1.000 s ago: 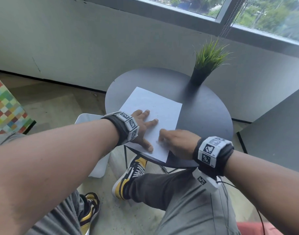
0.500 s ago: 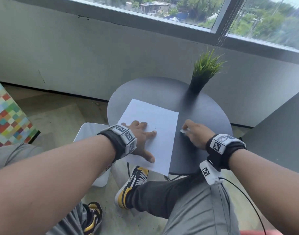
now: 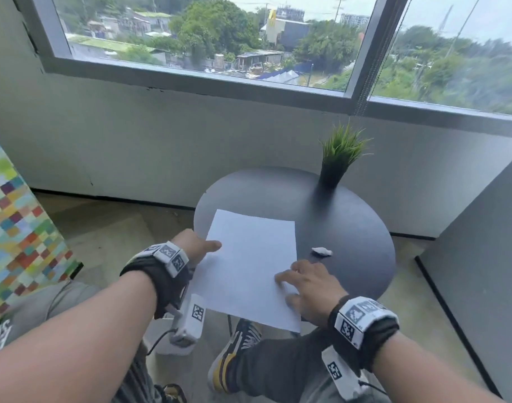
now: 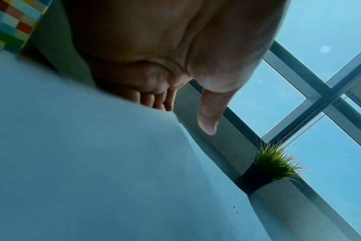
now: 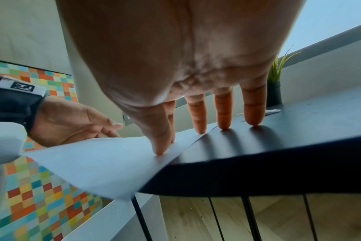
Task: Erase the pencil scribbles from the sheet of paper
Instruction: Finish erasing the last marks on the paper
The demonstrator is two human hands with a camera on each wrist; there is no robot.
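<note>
Sheet of paper (image 3: 250,269), white, blank, near corner overhanging round table (image 3: 350,216)

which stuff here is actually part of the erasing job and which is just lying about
Part of the job:
- sheet of paper, overhanging the near edge of the round table
- eraser, lying loose on the table
- left hand, at the sheet's left edge
- right hand, fingertips on the sheet's right edge

Just lying about:
- potted plant
- checkered panel

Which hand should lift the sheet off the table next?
Left, probably: the left hand already grips the sheet's overhanging edge, thumb on top, fingers underneath. The right hand only presses with straight fingers.
</note>
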